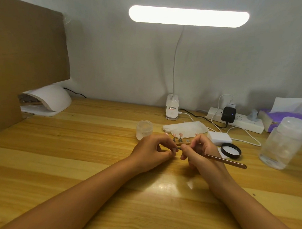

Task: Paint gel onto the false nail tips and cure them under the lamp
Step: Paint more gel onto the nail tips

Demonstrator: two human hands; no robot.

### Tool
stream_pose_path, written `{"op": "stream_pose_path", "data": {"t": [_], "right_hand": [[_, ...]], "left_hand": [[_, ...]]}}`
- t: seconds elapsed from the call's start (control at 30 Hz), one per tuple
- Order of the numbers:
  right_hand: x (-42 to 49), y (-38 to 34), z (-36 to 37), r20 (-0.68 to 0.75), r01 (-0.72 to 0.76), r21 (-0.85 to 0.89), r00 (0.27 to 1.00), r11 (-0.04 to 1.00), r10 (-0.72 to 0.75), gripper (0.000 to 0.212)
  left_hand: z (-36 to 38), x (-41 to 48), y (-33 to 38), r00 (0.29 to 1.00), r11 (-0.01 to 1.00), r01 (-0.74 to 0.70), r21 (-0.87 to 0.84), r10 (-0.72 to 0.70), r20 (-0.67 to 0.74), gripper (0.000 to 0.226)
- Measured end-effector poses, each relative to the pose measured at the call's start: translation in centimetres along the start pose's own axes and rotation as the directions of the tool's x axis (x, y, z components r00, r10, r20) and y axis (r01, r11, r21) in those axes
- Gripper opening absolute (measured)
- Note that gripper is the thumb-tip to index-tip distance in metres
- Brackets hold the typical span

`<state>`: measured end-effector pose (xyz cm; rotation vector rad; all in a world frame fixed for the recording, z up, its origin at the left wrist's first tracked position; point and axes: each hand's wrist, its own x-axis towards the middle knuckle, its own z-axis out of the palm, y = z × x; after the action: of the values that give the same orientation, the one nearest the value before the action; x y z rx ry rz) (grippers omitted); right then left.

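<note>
Left hand [152, 149] is curled in tight, fingertips pinching one false nail tip [174, 149] over the middle of the wooden table [74, 163]. The right hand [200, 152] is closed round a brown nail brush [223, 159] like a pen, bristle end right at that tip and handle poking out to the right. Can't tell if the bristles are actually touching, it's too small.

Stuff I'd worry about:

The tip is pinched so close to where the brush works that one wobble probably puts gel on the fingers, or floods it over the edge.

Just past the knuckles sits the wooden rack [186, 142] with the other pink tips [180, 134] up on little stands. A twitch of either hand could knock them over or smear them, if they're wet.

A frosted jar [144, 129] stands just beyond the left hand, easy to bump when reaching.

The curing lamp [49, 98] is way off at the far left, well apart from all this, so a freshly coated tip has a long carry. That's my guess for where smudges or a drop would happen.

The bright desk lamp [188, 16] hangs over the far edge, and its glare on the gel could hide missed spots.
</note>
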<state>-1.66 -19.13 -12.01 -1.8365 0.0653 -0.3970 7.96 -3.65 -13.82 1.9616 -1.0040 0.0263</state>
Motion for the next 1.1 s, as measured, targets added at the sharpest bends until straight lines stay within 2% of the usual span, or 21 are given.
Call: {"op": "stream_pose_path", "data": {"t": [0.23,0.5,0.77,0.83,0.97,1.03,1.1], "right_hand": [[0.1,0.2,0.0,0.037,-0.001,-0.105,0.999,0.995,0.005,0.014],[0.3,0.5,-0.1,-0.042,-0.009,-0.040,0.999,0.999,0.007,0.011],[0.5,0.9,-0.1,0.020,-0.023,-0.085,1.000,0.996,0.025,0.013],[0.5,1.1,-0.1,-0.011,-0.022,-0.078,1.000,0.997,0.021,0.012],[0.5,0.8,-0.2,-0.176,0.018,-0.040,0.984,0.999,-0.024,0.017],[0.5,0.8,-0.3,-0.227,0.031,-0.080,0.973,0.996,-0.049,0.020],[0.5,1.0,-0.2,-0.228,0.081,-0.165,0.967,0.983,-0.117,0.014]], "left_hand": [[0.1,0.0,-0.1,1.000,1.000,-0.001,0.011,0.001,0.004,0.010],[0.1,-0.1,-0.1,1.000,1.000,0.026,0.009,-0.026,0.015,0.007],[0.2,0.0,-0.1,0.998,0.998,0.062,-0.001,-0.062,0.020,0.009],[0.1,0.0,-0.2,0.998,0.998,0.069,-0.008,-0.069,0.013,0.011],[0.1,0.0,0.0,0.998,0.998,0.059,-0.017,-0.059,0.002,0.013],[0.1,-0.1,0.1,0.998,0.998,0.054,-0.025,-0.055,-0.011,0.012],[0.1,-0.1,0.2,0.999,0.999,0.037,-0.029,-0.038,-0.032,0.011]]}}
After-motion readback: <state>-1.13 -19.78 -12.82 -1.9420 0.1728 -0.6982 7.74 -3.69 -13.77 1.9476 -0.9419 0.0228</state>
